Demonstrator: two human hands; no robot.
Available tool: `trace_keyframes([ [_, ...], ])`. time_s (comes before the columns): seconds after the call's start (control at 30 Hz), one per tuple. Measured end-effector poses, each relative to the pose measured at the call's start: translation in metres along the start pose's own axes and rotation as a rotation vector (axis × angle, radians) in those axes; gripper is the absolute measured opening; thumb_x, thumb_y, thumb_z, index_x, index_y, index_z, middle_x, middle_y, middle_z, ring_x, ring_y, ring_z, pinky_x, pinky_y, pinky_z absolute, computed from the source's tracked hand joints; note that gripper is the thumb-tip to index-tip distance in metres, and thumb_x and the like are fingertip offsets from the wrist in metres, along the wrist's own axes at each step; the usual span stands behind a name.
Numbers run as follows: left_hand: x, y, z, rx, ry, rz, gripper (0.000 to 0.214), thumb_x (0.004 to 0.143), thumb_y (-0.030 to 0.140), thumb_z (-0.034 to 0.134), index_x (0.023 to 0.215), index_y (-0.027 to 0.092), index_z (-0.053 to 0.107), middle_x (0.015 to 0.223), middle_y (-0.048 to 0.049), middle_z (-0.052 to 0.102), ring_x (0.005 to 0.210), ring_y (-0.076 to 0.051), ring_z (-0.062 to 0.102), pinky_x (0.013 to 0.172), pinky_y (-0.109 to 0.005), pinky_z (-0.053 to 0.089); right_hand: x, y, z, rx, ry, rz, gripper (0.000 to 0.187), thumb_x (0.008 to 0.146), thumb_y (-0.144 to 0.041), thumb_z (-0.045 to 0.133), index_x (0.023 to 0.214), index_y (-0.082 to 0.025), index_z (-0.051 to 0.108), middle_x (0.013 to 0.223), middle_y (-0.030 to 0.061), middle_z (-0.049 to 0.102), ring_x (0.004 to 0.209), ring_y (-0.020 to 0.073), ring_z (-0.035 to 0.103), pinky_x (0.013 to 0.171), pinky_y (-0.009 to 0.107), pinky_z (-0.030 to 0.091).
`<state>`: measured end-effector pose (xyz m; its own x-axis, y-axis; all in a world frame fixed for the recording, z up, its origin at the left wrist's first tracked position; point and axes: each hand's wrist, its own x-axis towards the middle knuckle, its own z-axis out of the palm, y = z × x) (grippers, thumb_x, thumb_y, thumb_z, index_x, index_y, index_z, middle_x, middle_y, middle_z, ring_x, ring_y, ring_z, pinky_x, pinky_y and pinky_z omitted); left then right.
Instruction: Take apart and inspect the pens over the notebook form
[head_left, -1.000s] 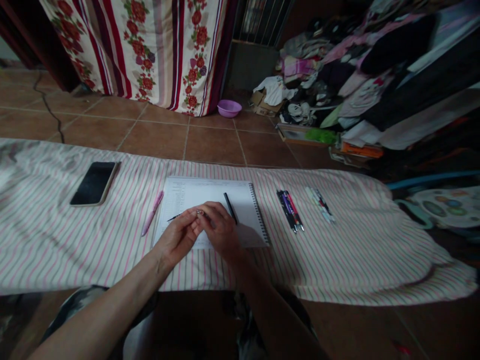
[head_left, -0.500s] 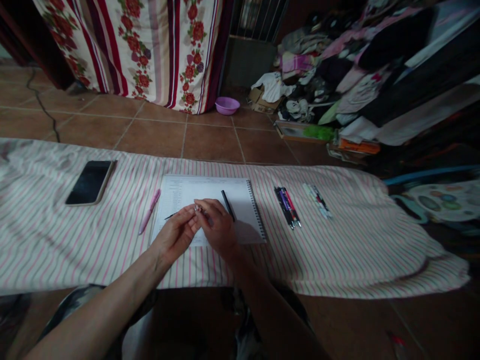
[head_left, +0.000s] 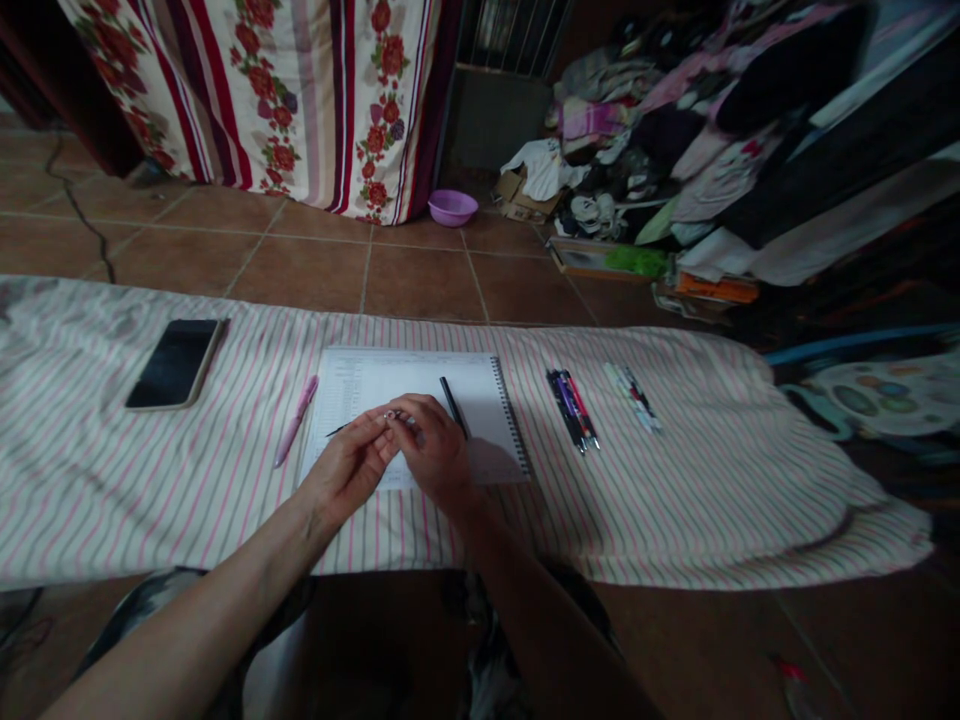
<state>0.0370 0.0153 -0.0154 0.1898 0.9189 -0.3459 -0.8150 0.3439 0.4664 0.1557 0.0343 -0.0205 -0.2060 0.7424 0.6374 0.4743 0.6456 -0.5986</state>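
Above the lower half of an open spiral notebook, my two hands meet at the fingertips. My left hand is closed in a pinch on a small silvery piece, too small to make out fully. From the other side my right hand has its curled fingers on the same piece. On the page, a black pen barrel lies just beyond my right hand, partly hidden by it. A thin dark refill-like stick shows past my left hand. A pink pen lies left of the notebook.
A phone rests at the left on the striped cloth. Right of the notebook lie several dark and coloured pens and a few pale ones. A purple basin and piled clothes are beyond.
The view has shifted very slightly. Both hands keep the same pinch on the small silvery piece, and the things on the cloth lie as before.
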Motion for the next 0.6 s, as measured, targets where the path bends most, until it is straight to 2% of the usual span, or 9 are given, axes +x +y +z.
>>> trace_keyframes([
  [0.1, -0.0005, -0.0002, -0.0004, -0.006, 0.001, 0.004, 0.020, 0.078, -0.003, 0.050, 0.084, 0.009, 0.065, 0.084, -0.0067, 0.067, 0.077, -0.010, 0.064, 0.077, -0.020, 0.053, 0.0006, -0.0002, -0.0009, 0.015, 0.006, -0.013, 0.015, 0.086, -0.016, 0.047, 0.091, -0.021, 0.060, 0.088, 0.0049, 0.066, 0.086, 0.0156, 0.063, 0.078, 0.030, 0.054],
  [0.23, -0.0001, -0.0004, -0.0007, 0.004, 0.021, 0.008, 0.019, 0.078, -0.001, 0.051, 0.086, 0.009, 0.065, 0.085, -0.0069, 0.068, 0.079, -0.011, 0.065, 0.078, -0.021, 0.054, 0.0007, -0.0008, -0.0017, 0.054, 0.002, 0.040, 0.014, 0.085, -0.017, 0.048, 0.090, -0.022, 0.060, 0.087, 0.0040, 0.066, 0.085, 0.0156, 0.063, 0.077, 0.031, 0.054],
  [0.4, -0.0001, 0.0026, 0.0017, 0.054, 0.057, 0.044, 0.011, 0.078, 0.004, 0.057, 0.082, 0.009, 0.065, 0.083, -0.0072, 0.068, 0.076, -0.012, 0.064, 0.077, -0.022, 0.054, 0.0000, -0.0023, -0.0014, 0.130, 0.007, 0.133, 0.013, 0.083, -0.019, 0.050, 0.091, -0.022, 0.059, 0.086, 0.0029, 0.066, 0.077, 0.0138, 0.063, 0.064, 0.025, 0.054],
  [0.5, -0.0014, 0.0054, 0.0044, 0.112, 0.102, 0.082, 0.006, 0.075, 0.006, 0.063, 0.079, 0.010, 0.065, 0.076, -0.0042, 0.067, 0.067, -0.010, 0.063, 0.068, -0.019, 0.054, -0.0005, -0.0033, -0.0008, 0.130, 0.028, 0.154, 0.011, 0.082, -0.018, 0.051, 0.089, -0.022, 0.058, 0.085, 0.0028, 0.066, 0.075, 0.0136, 0.062, 0.058, 0.023, 0.052],
  [0.6, -0.0019, 0.0071, 0.0054, 0.159, 0.157, 0.134, 0.010, 0.070, 0.007, 0.068, 0.076, 0.011, 0.063, 0.072, -0.0031, 0.067, 0.061, -0.008, 0.061, 0.055, -0.016, 0.049, -0.0013, -0.0034, 0.0005, 0.062, 0.023, 0.152, 0.009, 0.079, -0.017, 0.055, 0.086, -0.022, 0.058, 0.084, 0.0030, 0.066, 0.076, 0.0155, 0.060, 0.059, 0.025, 0.052],
])
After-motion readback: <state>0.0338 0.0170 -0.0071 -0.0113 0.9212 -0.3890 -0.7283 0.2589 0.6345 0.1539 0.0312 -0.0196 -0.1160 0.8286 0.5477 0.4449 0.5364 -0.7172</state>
